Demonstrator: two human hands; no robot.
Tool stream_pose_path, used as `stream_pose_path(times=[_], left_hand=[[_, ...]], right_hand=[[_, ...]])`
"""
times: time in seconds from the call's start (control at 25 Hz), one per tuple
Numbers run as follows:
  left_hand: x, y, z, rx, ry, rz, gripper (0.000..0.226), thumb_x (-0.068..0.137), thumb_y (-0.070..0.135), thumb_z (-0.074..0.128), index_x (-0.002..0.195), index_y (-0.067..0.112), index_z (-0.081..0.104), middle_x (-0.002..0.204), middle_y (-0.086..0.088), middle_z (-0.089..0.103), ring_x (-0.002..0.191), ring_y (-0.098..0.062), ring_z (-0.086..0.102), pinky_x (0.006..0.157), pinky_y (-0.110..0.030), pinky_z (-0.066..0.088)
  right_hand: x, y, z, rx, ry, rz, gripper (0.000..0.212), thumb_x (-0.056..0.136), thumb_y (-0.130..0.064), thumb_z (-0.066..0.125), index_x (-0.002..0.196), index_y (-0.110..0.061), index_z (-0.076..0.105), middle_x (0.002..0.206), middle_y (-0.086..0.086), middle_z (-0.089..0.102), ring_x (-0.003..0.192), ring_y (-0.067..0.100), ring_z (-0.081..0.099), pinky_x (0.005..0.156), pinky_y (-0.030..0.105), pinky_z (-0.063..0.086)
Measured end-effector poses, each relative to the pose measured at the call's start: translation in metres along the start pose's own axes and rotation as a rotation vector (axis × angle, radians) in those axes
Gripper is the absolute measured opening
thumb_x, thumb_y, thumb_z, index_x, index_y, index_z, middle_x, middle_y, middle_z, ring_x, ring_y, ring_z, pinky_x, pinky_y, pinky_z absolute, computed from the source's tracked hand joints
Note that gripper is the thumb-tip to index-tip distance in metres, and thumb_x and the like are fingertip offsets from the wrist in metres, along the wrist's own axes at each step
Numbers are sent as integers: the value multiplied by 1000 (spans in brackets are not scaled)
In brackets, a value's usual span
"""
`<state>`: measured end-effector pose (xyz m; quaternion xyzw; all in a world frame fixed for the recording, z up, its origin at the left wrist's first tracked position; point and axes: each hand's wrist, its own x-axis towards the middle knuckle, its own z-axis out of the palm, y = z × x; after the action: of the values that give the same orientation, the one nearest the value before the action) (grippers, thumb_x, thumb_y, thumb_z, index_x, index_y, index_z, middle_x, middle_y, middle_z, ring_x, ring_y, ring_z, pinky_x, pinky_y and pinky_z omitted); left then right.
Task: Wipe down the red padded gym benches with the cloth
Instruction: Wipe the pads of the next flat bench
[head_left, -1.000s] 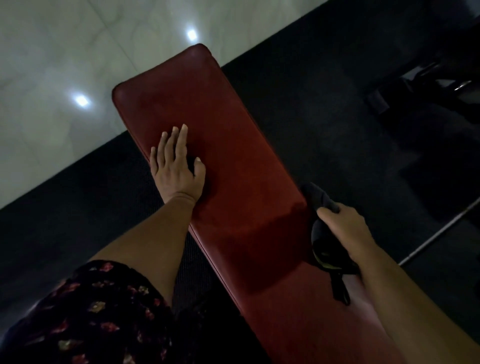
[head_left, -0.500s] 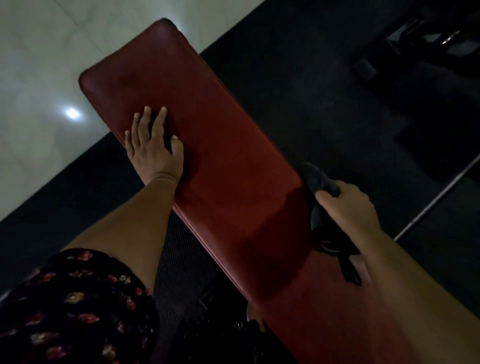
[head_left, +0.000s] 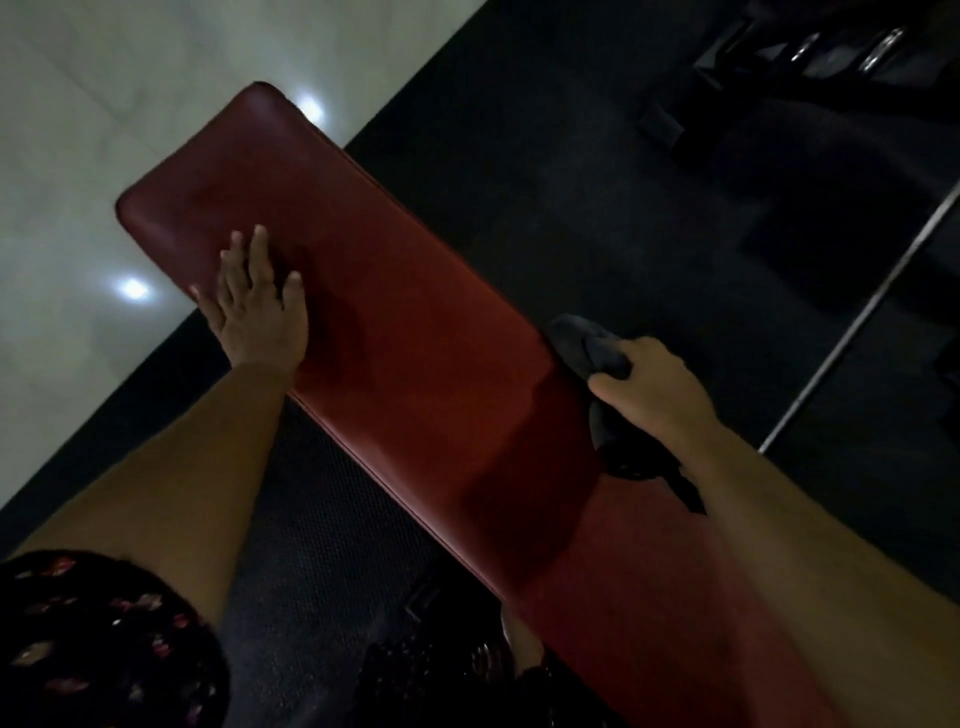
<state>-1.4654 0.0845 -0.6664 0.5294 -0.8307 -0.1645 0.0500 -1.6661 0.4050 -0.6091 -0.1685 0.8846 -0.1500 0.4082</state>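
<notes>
Pinching the crumpled dark cloth (head_left: 582, 344), the right grip (head_left: 660, 397) has barely shifted along the edge of the long red padded bench (head_left: 431, 374); left grip (head_left: 260, 317) stays spread flat, so wiping likely continues.

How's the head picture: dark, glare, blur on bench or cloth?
Head view: dim overall; two glare spots on the pale floor; left hand slightly blurred on the red bench; dark cloth in the right hand nearly merges with the black mat; a shadow band crosses the bench.
</notes>
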Motion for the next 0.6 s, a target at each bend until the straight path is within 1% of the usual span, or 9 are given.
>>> stream_pose_path(times=[0.04,0.12,0.16,0.2,0.28,0.36,0.44,0.52,0.6], left_hand=[[-10,11,-2,7,47,7,60,101,39,33,157,27,15,165,1,12,151,-20,8,122,-49,-3],[-46,47,1,-5,108,146,59,99,39,32,155,23,24,163,-1,21,150,-21,15,122,-47,-2],[-70,71,6,-33,88,258,59,97,38,33,153,21,30,161,-2,27,149,-22,20,121,-45,0],[-95,94,14,-61,36,361,58,96,38,34,152,21,34,159,-2,31,148,-22,23,120,-44,0],[-148,135,32,-87,-74,490,57,95,40,34,150,24,37,157,0,34,148,-20,25,120,-42,0],[-190,163,51,-91,-136,539,56,97,42,34,150,25,37,157,1,35,147,-18,25,120,-40,-1],[-219,172,70,-51,-172,568,55,98,42,34,150,25,35,156,0,37,146,-20,29,120,-41,3],[-236,165,86,64,-189,636,55,97,42,32,150,28,30,155,0,39,145,-23,32,119,-43,12],[-239,160,94,142,-192,670,57,95,42,32,151,30,30,155,2,39,145,-26,30,119,-45,15]], right_hand=[[-2,2,2,23,-13,-73,39,88,-33,60,126,-28,57,117,2,50,99,22,55,78,34,44],[-10,18,0,109,-44,-148,23,83,-35,62,105,-32,62,107,0,50,92,17,54,73,29,38],[-15,28,-4,141,-45,-132,12,81,-35,62,93,-34,60,101,-1,52,88,16,54,69,27,37],[-18,38,-9,165,-49,-68,7,83,-33,62,89,-32,58,96,0,55,87,17,56,67,27,39],[-13,48,-15,186,-97,116,14,89,-30,60,102,-25,60,97,3,59,91,23,57,75,32,46],[-2,45,-18,95,-167,194,36,91,-34,58,125,-21,57,111,8,58,96,25,55,87,37,48],[1,41,-22,-8,-150,97,46,91,-35,59,134,-21,54,122,10,56,101,27,55,91,39,49],[-10,51,-23,-44,-128,13,47,90,-34,62,135,-20,54,126,10,52,107,27,54,94,42,48],[-23,78,-25,-95,-125,45,45,89,-35,63,130,-20,57,124,10,52,107,28,54,95,43,48]])
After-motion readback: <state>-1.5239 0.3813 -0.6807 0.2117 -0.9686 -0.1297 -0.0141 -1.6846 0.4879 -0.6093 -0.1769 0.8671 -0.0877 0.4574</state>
